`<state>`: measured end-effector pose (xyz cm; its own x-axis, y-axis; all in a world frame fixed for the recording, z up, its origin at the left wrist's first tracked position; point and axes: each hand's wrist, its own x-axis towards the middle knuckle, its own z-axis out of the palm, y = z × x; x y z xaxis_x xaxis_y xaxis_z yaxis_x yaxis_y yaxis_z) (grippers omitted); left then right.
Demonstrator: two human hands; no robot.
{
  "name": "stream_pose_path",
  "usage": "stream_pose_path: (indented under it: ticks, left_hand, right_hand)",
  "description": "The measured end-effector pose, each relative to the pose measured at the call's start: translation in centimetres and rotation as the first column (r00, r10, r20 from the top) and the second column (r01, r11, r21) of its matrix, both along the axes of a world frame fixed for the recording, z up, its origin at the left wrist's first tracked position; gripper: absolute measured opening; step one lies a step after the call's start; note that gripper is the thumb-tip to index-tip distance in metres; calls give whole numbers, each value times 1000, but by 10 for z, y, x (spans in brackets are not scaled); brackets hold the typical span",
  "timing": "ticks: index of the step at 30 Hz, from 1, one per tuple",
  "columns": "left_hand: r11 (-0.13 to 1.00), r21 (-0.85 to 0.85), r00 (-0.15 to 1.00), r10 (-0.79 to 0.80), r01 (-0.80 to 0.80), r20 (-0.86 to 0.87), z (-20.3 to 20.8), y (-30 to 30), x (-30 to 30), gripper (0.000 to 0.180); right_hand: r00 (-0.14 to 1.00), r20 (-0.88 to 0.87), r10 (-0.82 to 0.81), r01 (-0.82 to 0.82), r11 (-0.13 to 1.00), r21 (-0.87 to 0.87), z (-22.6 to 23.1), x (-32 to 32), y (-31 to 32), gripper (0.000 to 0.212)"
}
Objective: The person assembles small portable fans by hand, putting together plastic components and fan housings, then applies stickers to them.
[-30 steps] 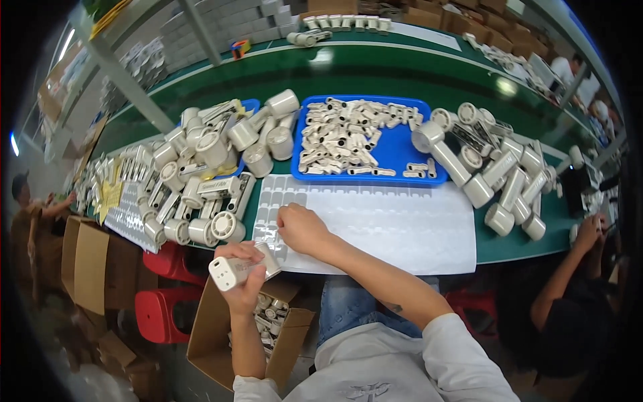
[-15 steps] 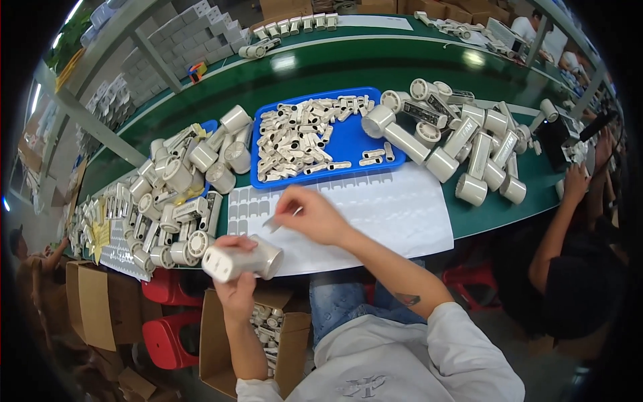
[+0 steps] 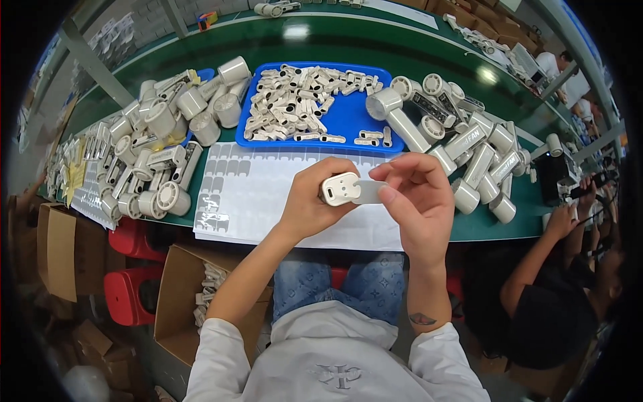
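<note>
My left hand (image 3: 305,202) is wrapped round a white handheld fan (image 3: 339,190), its handle end turned up toward me; the rest of the fan is hidden behind the fingers. My right hand (image 3: 425,208) pinches a small grey sticker (image 3: 368,192) between thumb and forefinger. The sticker's other edge meets the side of the fan's end; whether it is stuck there I cannot tell. Below both hands lies a white sticker sheet (image 3: 268,218) with rows of grey stickers along its far and left parts.
Behind the sheet, a blue tray (image 3: 345,127) holds many small white parts (image 3: 288,107). Heaps of white fans flank it, left (image 3: 161,120) and right (image 3: 479,141). Cardboard boxes (image 3: 177,288) and red stools (image 3: 127,295) stand below the green table. A co-worker (image 3: 549,288) sits at right.
My hands have come together over the sheet, and the fan is turned with its end facing up. The sticker has been brought to the fan's side. My view has shifted too.
</note>
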<state>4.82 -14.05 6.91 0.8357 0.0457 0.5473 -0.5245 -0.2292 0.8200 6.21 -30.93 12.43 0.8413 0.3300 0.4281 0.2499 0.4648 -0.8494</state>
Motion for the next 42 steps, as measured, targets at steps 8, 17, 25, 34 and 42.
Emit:
stream_pose_path:
  ticks: [8, 17, 25, 34, 42]
  left_hand:
    - [983, 163, 996, -83, 79, 19, -9, -2, -3, 34]
    - [990, 103, 995, -96, 92, 37, -11, 2, 0, 31]
    - [995, 56, 996, -86, 84, 37, -11, 0, 1, 30]
    - [995, 52, 996, -83, 82, 29, -11, 0, 0, 29]
    - [995, 68, 997, -77, 75, 27, -10, 1, 0, 30]
  right_hand:
    - [989, -51, 140, -147, 976, -162, -9, 2, -8, 34]
    - [990, 4, 142, -137, 962, -237, -13, 2, -3, 32]
    - [992, 34, 118, -105, 961, -256, -13, 2, 0, 32]
    - [994, 56, 97, -78, 960, -269, -14, 1, 1, 30]
    - [994, 47, 94, -78, 960, -268, -14, 0, 3, 30]
